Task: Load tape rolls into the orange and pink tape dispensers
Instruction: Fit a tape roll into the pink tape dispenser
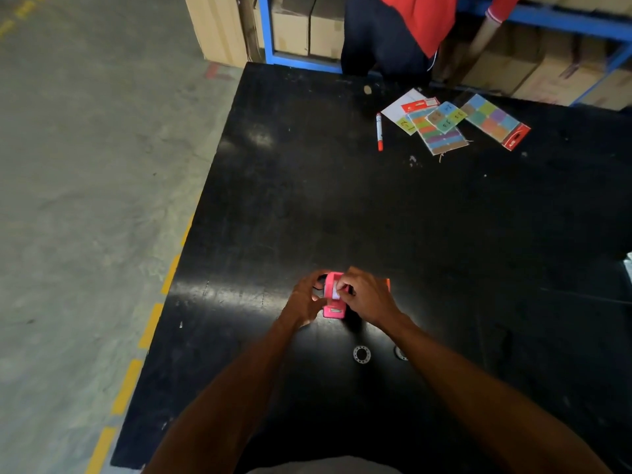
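The pink tape dispenser (333,306) stands on the black table (444,234) near its front, its metal cutter facing me. My left hand (307,301) grips its left side. My right hand (366,295) pinches a pale tape roll (336,293) sitting in the dispenser's top. Behind my right hand only a sliver of the orange tape dispenser (387,284) shows. Two clear tape rolls lie flat on the table closer to me: one (361,354) in full view, the other (400,353) partly hidden by my right forearm.
At the back of the table lie a red and white marker (379,131) and colourful sticky-note packs (496,121). A person in a red top (424,18) stands behind the table, by blue shelving with cardboard boxes (307,32). The table's left edge drops to concrete floor.
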`<state>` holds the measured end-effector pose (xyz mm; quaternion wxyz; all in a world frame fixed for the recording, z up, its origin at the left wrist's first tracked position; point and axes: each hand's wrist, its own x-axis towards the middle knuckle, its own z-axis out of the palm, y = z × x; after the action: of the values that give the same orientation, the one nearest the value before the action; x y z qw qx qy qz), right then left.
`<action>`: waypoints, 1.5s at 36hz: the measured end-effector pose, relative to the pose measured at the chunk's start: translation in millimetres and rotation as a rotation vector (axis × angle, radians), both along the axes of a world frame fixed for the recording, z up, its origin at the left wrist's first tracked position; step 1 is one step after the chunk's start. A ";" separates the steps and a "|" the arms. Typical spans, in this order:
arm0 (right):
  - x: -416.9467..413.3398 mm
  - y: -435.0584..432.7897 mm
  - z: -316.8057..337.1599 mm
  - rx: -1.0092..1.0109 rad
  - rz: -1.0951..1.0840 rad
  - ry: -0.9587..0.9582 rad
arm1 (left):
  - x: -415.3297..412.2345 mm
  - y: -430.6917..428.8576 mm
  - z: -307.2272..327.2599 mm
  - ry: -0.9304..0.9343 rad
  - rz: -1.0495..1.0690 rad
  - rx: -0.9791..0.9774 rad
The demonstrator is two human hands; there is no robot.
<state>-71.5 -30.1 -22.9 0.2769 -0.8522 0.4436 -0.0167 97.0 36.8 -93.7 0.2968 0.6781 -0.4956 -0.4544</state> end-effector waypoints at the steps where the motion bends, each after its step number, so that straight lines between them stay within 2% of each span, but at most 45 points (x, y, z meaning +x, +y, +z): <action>1: -0.1 2.0 0.9 0.001 0.000 0.000 | -0.2 -0.4 0.9 -0.001 -0.004 -0.003; 11: -10.7 33.9 -6.4 0.036 0.029 -0.022 | -1.4 0.4 3.7 0.017 -0.007 0.018; 21: -16.3 59.9 -16.2 -0.023 0.028 -0.059 | -4.3 1.0 7.1 0.018 0.021 0.017; 34: -6.5 66.1 -20.2 -0.088 -0.027 0.022 | -5.0 1.7 12.1 -0.019 -0.005 0.029; 40: -2.8 74.6 -21.7 -0.154 -0.049 0.128 | -6.4 1.5 18.4 -0.025 -0.001 0.062; 54: -29.5 92.3 -1.4 -0.091 -0.063 0.188 | -10.2 9.9 52.9 -0.125 -0.052 0.086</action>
<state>-101.0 62.2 -24.3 0.1943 -0.8473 0.4931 0.0343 86.8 46.8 -40.8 0.2238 0.7041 -0.5109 -0.4395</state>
